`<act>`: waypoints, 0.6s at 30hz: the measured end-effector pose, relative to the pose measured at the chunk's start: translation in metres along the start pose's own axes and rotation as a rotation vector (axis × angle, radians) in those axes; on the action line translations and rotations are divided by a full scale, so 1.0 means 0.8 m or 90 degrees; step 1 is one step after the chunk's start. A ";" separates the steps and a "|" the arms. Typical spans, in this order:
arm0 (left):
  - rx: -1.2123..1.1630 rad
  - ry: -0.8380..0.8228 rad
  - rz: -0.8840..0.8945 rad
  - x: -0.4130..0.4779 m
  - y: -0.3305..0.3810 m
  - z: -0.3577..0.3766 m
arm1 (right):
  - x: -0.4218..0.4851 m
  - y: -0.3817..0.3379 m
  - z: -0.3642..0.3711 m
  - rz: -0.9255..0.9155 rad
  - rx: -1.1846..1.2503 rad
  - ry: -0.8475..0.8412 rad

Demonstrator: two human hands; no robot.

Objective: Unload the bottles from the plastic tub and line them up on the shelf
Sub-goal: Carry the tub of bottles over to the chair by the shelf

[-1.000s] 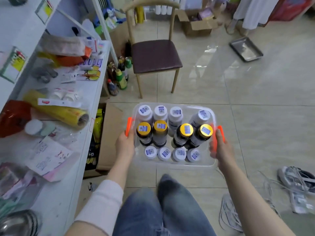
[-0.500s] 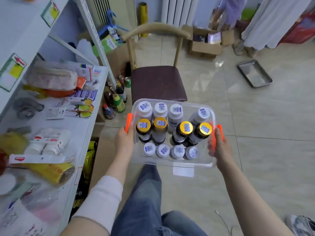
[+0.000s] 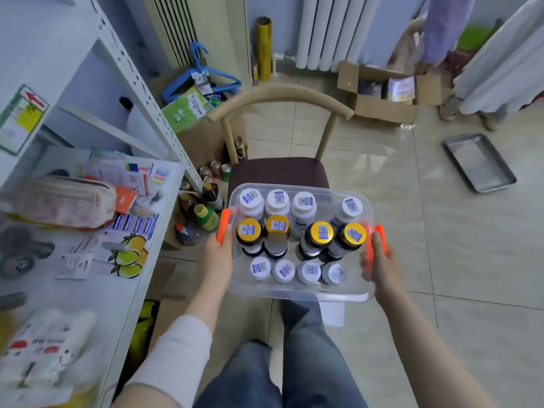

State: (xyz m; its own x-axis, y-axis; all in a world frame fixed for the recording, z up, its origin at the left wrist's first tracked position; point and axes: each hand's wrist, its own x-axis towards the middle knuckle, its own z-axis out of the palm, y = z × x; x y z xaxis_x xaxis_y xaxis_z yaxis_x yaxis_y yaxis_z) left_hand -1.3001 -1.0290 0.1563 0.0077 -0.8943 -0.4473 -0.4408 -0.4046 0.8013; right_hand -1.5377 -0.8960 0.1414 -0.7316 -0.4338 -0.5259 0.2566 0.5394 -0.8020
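Head view: nothing is unloaded yet. All twelve bottles [image 3: 276, 228] sit in the tub [image 3: 297, 294] in three rows of four: white caps on the far side, yellow caps in the middle, small white caps nearest you. Two yellow-capped ones lean.

No bottles from the tub are on the shelf [image 3: 117, 293] at your 9 o'clock. It is crowded with packets and stationery, so I judge you must clear a strip first.

You are carrying the tub in the air at your 12 o'clock, its far edge over the chair [image 3: 279, 172] seat. The whole job remains: set it down, lift the bottles out, line them up.

Your left hand [image 3: 217, 254] is clamped on the left handle [image 3: 222, 225], at the tub's 9 o'clock end. Your right hand [image 3: 379, 266] is curled round the right handle [image 3: 381, 240], at its 3 o'clock end. The fingertips are mostly hidden.
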 end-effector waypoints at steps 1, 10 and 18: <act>-0.009 0.010 -0.004 0.017 0.003 0.010 | 0.021 -0.009 0.008 -0.001 -0.005 -0.011; -0.008 0.062 -0.057 0.137 0.035 0.073 | 0.169 -0.059 0.067 0.016 -0.061 -0.052; 0.014 0.069 -0.075 0.281 -0.018 0.145 | 0.314 -0.011 0.149 0.039 -0.086 -0.013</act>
State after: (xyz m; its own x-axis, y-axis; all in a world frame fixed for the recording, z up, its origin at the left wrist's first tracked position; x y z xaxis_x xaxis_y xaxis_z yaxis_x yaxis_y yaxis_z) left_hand -1.3965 -1.2023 -0.0018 0.1571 -0.8566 -0.4915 -0.4504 -0.5050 0.7363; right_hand -1.6486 -1.0961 -0.0176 -0.7042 -0.4110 -0.5790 0.2113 0.6572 -0.7235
